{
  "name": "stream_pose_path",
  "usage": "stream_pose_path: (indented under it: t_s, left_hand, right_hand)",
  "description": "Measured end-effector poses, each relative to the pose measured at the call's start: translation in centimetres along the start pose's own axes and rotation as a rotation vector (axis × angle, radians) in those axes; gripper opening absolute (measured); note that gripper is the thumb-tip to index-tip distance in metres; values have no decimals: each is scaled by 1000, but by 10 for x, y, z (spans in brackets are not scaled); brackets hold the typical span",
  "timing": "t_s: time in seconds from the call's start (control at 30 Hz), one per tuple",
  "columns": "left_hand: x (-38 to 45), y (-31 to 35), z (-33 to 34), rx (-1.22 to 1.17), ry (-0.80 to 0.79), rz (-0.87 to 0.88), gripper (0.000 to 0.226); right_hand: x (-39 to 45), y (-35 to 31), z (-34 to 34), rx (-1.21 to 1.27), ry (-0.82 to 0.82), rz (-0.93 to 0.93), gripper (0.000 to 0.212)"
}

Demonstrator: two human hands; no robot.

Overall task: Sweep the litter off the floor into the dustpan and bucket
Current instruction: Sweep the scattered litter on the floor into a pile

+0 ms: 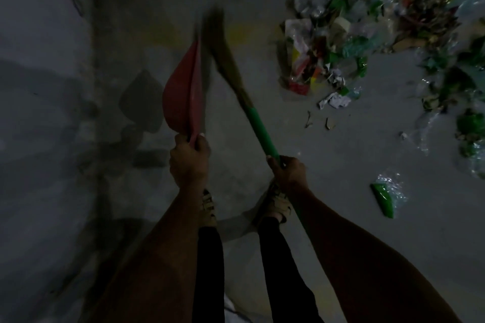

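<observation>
Dustpan (182,92) (red, edge-on): handle gripped in left hand (189,162); broom (258,128) beside it, fingers of right hand (288,174) curled round; litter (367,42) beyond broom.

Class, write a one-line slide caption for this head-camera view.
Left hand holds a red plastic dustpan, right hand grips a green-handled straw broom, beside mixed plastic-and-paper litter on grey floor.

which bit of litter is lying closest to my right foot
The green wrapper with clear plastic, lying alone right of your right foot; everything else sits farther up.
</observation>
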State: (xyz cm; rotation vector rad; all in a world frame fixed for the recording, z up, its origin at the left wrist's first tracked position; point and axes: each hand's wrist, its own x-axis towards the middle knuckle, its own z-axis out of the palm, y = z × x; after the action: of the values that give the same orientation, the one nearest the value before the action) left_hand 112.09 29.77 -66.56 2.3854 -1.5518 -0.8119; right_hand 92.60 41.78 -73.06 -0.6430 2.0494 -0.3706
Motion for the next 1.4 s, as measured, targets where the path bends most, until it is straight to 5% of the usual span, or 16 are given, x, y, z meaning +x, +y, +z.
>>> stream_pose_path:
  t_s: [0.1,0.23,0.5,0.97,1.1,1.4]
  left_hand:
    - [-19,8,16,-37,21,-76,36]
    - [-40,16,43,-75,35,-124,37]
    - [-62,6,91,-119,31,-120,41]
    - [-191,-50,59,-152,158,-155,39]
    - [-236,-42,63,-157,128,-177,39]
    - [-273,-5,91,-170,118,-139,36]
  right_hand:
    - [11,18,-7,-170,-155,142,49]
    - [8,51,-11,-239,-94,315,60]
    - [13,67,-1,-354,-165,197,33]
    - [-57,95,-44,-380,-324,32,41]
    - [-71,119,-81,-454,-255,90,43]
    - [-56,128,-172,-369,186,80,37]
